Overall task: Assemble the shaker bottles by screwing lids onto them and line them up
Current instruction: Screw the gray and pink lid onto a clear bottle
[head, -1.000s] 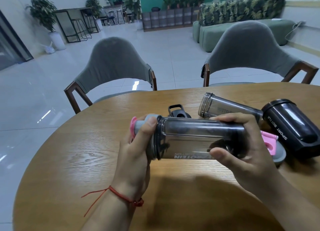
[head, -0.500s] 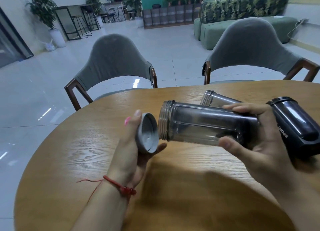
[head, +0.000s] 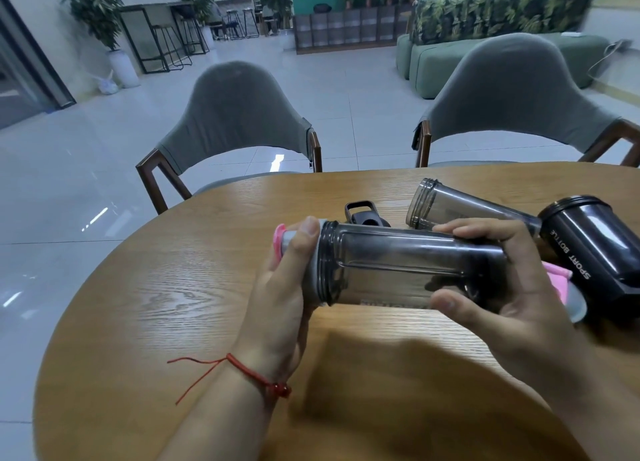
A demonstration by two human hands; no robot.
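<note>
I hold a smoky clear shaker bottle (head: 388,270) sideways above the round wooden table (head: 173,305). My right hand (head: 502,287) grips its base end. My left hand (head: 284,280) presses a grey lid with a pink flip cap (head: 282,242) against the bottle's threaded mouth. A second clear bottle without a lid (head: 457,208) lies on the table behind. A dark bottle marked SPORT BOTTLE (head: 595,246) lies at the right. A black lid with a loop handle (head: 363,215) rests behind the held bottle. Another grey and pink lid (head: 568,294) shows beside my right hand.
Two grey padded chairs (head: 235,121) (head: 512,93) stand at the table's far side. Beyond them are a shiny tiled floor, a green sofa (head: 433,62) and potted plants. A red string bracelet circles my left wrist.
Half a second ago the lid was tilted away from the bottle's mouth, showing its inside. Now my left hand holds it against the mouth again, and the bottle sits lower and nearer.
</note>
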